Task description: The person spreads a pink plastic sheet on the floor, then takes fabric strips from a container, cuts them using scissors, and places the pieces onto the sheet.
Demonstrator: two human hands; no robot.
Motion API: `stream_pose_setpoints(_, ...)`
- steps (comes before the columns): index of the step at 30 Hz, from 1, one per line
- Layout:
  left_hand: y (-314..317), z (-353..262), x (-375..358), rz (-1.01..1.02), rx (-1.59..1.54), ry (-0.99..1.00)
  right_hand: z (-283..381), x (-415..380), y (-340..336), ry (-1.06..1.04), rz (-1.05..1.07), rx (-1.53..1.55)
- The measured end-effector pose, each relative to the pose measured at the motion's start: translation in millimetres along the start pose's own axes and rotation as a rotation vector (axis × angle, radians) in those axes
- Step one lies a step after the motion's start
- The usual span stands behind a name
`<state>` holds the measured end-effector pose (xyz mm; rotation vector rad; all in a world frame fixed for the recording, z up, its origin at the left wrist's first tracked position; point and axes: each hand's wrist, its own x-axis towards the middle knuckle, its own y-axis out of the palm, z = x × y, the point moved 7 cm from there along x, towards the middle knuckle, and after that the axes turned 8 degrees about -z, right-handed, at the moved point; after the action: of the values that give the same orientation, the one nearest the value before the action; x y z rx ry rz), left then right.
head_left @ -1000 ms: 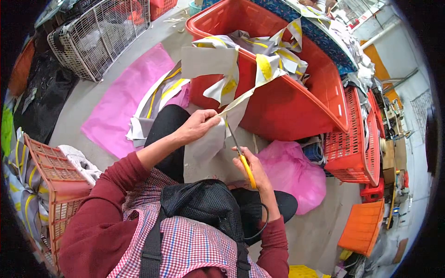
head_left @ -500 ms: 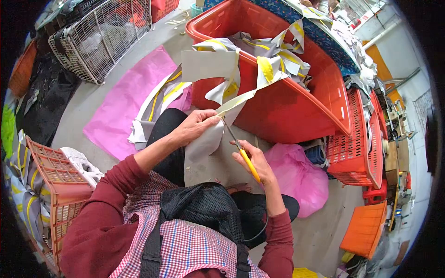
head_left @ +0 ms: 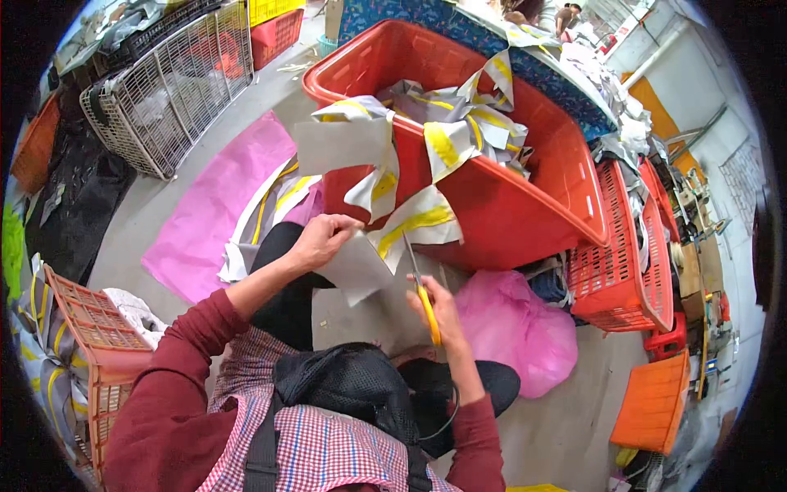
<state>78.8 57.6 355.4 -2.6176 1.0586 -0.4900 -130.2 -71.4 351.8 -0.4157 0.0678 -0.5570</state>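
Observation:
My left hand pinches the upper edge of a plain grey fabric piece, which hangs below the fingers over my knees. In my right hand are scissors with yellow handles, their blades pointing up and away from me. Near the blade tips dangles a grey fabric strip with a yellow band, and the held piece borders it in this view. More banded strips drape over the rim of a large red tub in front of me.
A pink sheet with banded pieces lies on the floor to the left. A pink plastic bag sits by my right knee. Red baskets stand to the right, a wire crate far left, and an orange-red basket beside my left arm.
The banded strip, earlier stretched between my left hand and the tub, now hangs loose. My left hand has moved left with the grey piece, and the scissors have dropped slightly. The view has shifted.

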Motion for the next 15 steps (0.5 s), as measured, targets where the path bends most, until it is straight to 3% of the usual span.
stream_pose_setpoints(1,3.5,-1.4,8.1,-0.007,0.002,0.010,-7.1,-7.7,-3.1,-0.012,-0.002,-0.002)
stream_pose_setpoints(3,6.3,-16.4,23.8,-0.162,0.187,0.255,-17.5,-22.3,-8.9,-0.016,-0.043,-0.137)
stream_pose_setpoints(4,20.8,-17.1,34.7,-0.091,0.279,0.226,-18.6,-27.3,-11.0,-0.024,-0.048,-0.145)
stream_pose_setpoints(6,46.5,-37.7,57.2,-0.110,0.157,0.109,-12.1,-31.9,-12.9,-0.001,-0.068,-0.049)
stream_pose_setpoints(8,67.6,-51.5,83.3,-0.282,0.258,0.308,-13.4,-31.9,-14.1,0.012,-0.088,0.047)
stream_pose_setpoints(12,93.0,-62.6,129.4,-0.377,0.311,0.391,-26.3,-37.9,-18.7,0.044,-0.124,0.208)
stream_pose_setpoints(14,115.8,-37.4,152.6,-0.053,0.146,0.004,-28.4,-40.7,-20.7,0.072,-0.122,0.226)
stream_pose_setpoints(15,122.2,-29.6,158.5,-0.059,0.144,0.014,-28.7,-42.0,-21.8,0.062,-0.125,0.223)
